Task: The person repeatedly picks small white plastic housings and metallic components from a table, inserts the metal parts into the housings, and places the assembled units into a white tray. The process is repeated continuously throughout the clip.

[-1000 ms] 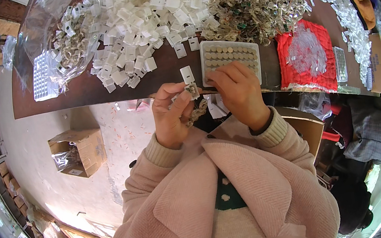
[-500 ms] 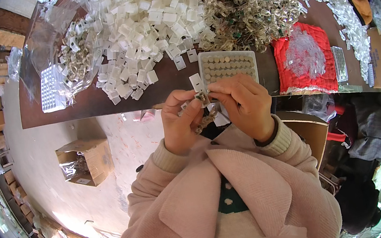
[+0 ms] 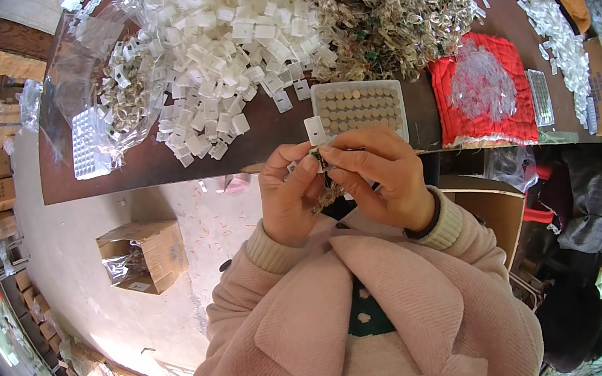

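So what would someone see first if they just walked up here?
Probably the big heap of small white plastic pieces spread over the brown table, with a tangled pile of clear and green bits beside it. Then the bright red cloth at the right, and the two hands pinching one tiny part together.

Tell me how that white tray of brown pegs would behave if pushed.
The tray looks like thin moulded plastic, so probably light and easy to slide. Its pegs sit loose in rows and might spill if tipped. It lies near the table edge.

Bare table strip [image 3: 161, 164] left of tray [image 3: 358, 104]; white clip pile [image 3: 222, 54] behind.
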Available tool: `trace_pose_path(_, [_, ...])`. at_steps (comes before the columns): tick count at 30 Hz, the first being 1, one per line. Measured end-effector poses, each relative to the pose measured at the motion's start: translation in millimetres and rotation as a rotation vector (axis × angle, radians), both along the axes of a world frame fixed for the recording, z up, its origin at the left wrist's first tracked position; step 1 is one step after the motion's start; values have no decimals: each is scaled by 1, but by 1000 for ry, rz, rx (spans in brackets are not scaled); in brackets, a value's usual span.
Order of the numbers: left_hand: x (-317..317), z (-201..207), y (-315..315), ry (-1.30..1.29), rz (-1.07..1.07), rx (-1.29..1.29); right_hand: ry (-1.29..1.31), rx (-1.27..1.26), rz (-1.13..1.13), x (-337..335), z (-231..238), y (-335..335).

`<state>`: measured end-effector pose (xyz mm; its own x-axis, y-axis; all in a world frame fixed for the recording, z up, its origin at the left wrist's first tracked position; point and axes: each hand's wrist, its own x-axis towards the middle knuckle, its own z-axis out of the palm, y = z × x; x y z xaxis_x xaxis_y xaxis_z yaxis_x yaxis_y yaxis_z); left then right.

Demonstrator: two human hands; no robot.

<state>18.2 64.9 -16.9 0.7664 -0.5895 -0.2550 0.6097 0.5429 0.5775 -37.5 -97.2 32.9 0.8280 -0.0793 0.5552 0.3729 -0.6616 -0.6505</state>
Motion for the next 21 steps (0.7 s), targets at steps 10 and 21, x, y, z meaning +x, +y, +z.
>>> trace_pose_path(10, [-1, 13, -8, 39, -54, -177, 107, 412, -54, -3, 8, -2])
trace_pose_path(21, [-5, 11, -7, 251, -148, -312, -76, 567, 148, 11, 3, -1])
